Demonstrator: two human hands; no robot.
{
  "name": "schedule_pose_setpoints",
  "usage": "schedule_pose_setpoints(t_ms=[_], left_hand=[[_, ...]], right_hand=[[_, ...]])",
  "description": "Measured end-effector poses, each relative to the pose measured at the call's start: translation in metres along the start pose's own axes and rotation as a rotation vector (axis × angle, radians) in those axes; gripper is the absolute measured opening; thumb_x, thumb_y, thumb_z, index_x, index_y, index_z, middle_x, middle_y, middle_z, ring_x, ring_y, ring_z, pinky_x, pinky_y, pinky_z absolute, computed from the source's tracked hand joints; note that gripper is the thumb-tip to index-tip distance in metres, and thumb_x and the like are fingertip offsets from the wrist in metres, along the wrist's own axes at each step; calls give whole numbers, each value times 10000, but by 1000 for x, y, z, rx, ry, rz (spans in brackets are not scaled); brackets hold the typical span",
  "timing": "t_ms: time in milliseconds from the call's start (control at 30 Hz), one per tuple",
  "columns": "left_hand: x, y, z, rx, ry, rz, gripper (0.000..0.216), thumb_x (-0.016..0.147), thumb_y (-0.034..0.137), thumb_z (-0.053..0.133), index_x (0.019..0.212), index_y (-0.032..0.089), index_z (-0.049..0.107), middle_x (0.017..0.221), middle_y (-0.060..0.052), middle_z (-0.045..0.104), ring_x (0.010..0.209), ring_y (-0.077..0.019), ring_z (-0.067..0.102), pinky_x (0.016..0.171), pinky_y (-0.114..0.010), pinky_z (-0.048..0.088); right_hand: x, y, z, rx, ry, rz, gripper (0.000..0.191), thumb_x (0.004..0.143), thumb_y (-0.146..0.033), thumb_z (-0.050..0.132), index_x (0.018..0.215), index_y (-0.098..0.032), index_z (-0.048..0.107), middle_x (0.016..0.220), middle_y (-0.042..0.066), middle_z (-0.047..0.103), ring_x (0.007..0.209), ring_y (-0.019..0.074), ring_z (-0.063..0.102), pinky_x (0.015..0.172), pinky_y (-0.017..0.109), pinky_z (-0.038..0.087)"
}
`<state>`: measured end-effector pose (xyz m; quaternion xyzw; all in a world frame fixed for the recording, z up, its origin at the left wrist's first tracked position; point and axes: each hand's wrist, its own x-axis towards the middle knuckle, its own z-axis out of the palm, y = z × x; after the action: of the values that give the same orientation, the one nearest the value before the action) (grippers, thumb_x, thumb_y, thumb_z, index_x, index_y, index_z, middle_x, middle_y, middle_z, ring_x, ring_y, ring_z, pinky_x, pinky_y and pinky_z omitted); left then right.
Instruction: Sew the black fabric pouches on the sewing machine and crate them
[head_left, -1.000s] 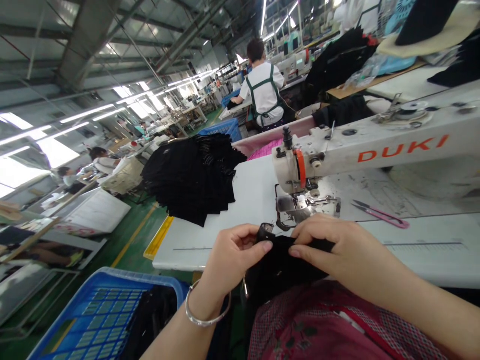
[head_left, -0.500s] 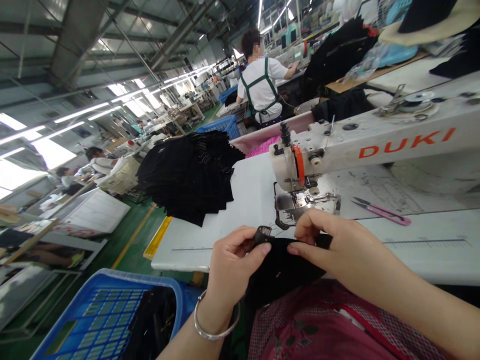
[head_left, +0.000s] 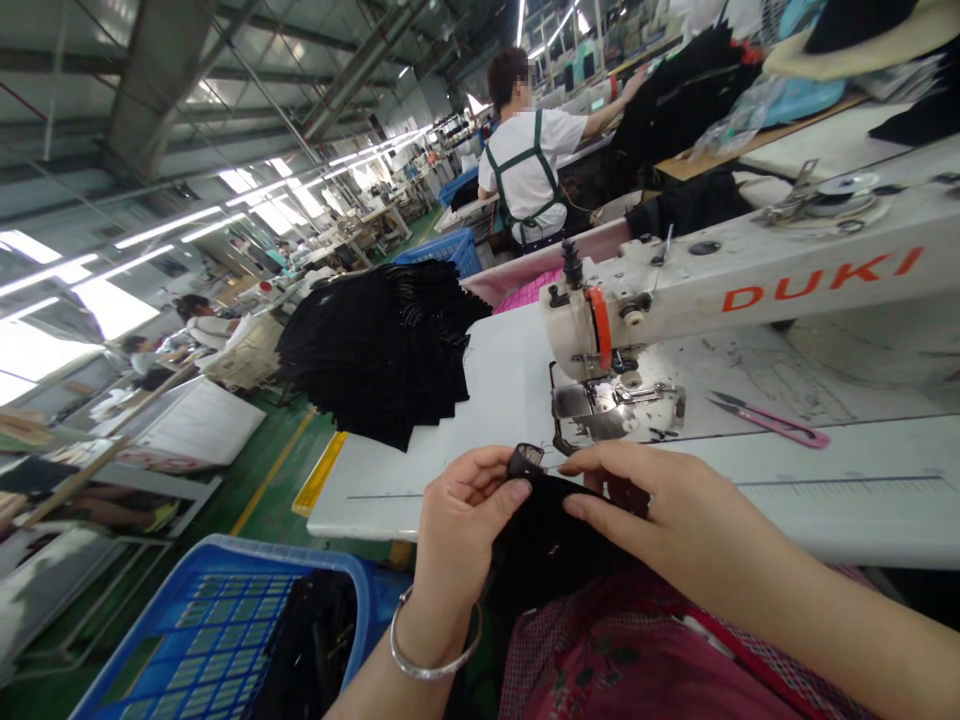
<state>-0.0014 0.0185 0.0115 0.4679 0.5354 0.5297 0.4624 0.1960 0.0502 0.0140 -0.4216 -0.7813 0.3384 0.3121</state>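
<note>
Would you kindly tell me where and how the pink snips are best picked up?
Probably by the closed end of the pink handle, with the right hand coming from the near right. The snips lie flat, that end pointing right and slightly nearer the person, while the pointed blades face away to the left.
</note>
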Motion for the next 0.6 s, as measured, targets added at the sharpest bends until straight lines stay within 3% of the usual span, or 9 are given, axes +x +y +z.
schedule_pose_setpoints(t_ms=[67,200,367,600], left_hand=[[0,0,0,-18,-34,-13,258,762,201,753,1007,165,680,939,-68,744,860,-182,688,821,-286,526],[0,3,2,47,-100,-25,248,777,225,745,1010,171,679,962,-58,732,887,-173,667,838,-278,511],[0,4,4,188,-54,-18,177,768,242,761,930,182,720,867,-15,730,801,-139,645,753,-225,505],[-1,-2,4,76,-47,-25,179,777,225,755,950,186,730,865,-12,727,790,-137,636,743,-227,499]], right_hand=[[1,0,0,49,-9,-22,133,864,-254,622,981,-271,682,866,-21,684,762,151,621,677,279,448],[3,-2,2,47,-10,22,67,856,-221,613,828,-238,672,772,-26,644,706,144,579,630,277,415],[2,-4,4,31,15,42,58,831,-200,615,781,-220,637,703,-37,598,626,124,526,571,265,371],[1,-2,1,165,-15,123,90,833,-254,648,751,-220,636,632,-52,582,576,114,517,531,249,370]])
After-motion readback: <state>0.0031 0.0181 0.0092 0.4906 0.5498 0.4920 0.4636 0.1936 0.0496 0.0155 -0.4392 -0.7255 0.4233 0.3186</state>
